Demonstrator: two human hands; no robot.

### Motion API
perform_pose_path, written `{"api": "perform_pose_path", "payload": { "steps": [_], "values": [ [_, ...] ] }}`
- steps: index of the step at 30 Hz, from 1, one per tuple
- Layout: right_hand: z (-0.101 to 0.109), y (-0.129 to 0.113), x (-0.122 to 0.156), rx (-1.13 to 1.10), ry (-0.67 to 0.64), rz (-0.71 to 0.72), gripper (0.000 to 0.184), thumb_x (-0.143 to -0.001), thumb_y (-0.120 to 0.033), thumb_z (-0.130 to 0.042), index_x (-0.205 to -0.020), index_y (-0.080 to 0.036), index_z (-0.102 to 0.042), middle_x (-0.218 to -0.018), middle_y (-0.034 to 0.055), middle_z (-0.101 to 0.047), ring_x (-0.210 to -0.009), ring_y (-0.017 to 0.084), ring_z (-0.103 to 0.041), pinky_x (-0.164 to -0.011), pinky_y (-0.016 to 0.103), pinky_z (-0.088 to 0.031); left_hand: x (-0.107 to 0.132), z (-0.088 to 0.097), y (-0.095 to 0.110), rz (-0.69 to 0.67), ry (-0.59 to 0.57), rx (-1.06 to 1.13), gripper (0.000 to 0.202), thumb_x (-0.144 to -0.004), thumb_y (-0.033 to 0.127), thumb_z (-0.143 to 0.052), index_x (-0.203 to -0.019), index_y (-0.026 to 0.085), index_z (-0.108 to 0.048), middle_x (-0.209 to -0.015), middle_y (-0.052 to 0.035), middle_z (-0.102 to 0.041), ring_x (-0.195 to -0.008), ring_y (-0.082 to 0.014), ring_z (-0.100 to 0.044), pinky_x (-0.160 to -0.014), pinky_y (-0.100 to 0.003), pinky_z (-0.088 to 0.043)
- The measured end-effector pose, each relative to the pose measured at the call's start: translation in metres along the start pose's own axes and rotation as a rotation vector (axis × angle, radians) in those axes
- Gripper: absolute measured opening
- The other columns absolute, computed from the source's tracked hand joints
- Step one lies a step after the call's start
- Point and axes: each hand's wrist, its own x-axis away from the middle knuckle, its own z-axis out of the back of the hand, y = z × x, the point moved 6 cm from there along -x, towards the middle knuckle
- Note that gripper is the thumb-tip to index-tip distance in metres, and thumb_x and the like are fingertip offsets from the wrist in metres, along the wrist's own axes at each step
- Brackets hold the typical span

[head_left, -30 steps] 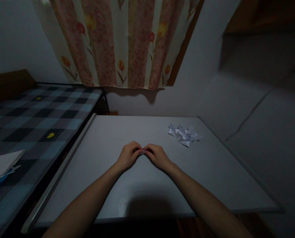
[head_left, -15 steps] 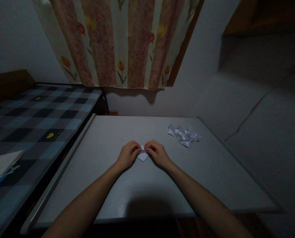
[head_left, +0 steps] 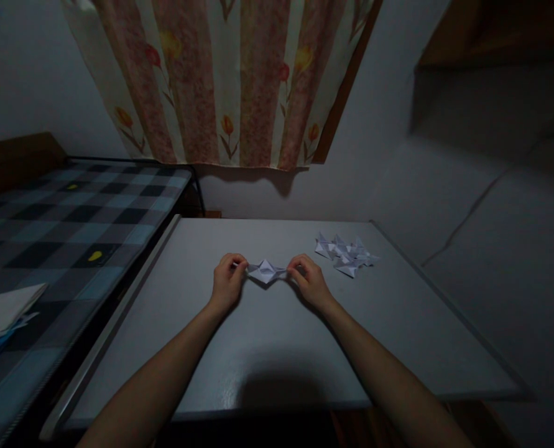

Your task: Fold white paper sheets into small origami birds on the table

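A small white folded paper piece [head_left: 266, 271] is stretched out between my two hands just above the grey table [head_left: 267, 348]. My left hand [head_left: 227, 286] pinches its left tip with closed fingers. My right hand [head_left: 307, 283] pinches its right tip the same way. The paper shows pointed folds in its middle. A pile of several similar white folded paper pieces [head_left: 346, 254] lies on the table to the right of my right hand, apart from it.
A bed with a blue and black checked cover [head_left: 66, 218] runs along the table's left edge, with a white folded cloth or paper [head_left: 4, 308] on it. A flowered curtain [head_left: 225, 81] hangs on the wall behind. A grey wall stands to the right.
My hands were together in the middle, gripping the folded paper. They have moved apart and slightly away from me, and the paper has opened out wide between them.
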Motion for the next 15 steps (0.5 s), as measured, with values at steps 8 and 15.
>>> {"api": "perform_pose_path", "payload": {
  "steps": [8,15],
  "values": [
    [0.015,-0.004,-0.002,0.327,-0.044,0.165,0.010,-0.089,-0.025,-0.049,-0.082,-0.020,-0.056,-0.083,0.0063,-0.059,-0.082,0.023,-0.053,-0.081,0.037,-0.039,-0.003,0.005,-0.011,0.116,0.145,0.218,0.016,-0.079,0.034,-0.057,-0.076,0.018,-0.059,-0.073,0.0000,-0.058,-0.071,-0.0137,-0.054,-0.070,-0.025,-0.044],
    [0.017,-0.007,-0.002,0.414,-0.026,0.198,0.013,-0.091,-0.026,-0.047,-0.083,-0.019,-0.054,-0.083,0.0067,-0.060,-0.083,0.023,-0.054,-0.079,0.037,-0.040,-0.002,0.004,-0.008,0.101,0.131,0.244,0.015,-0.077,0.032,-0.059,-0.074,0.018,-0.060,-0.072,-0.0001,-0.058,-0.070,-0.0136,-0.054,-0.069,-0.025,-0.044]
  ]
}}
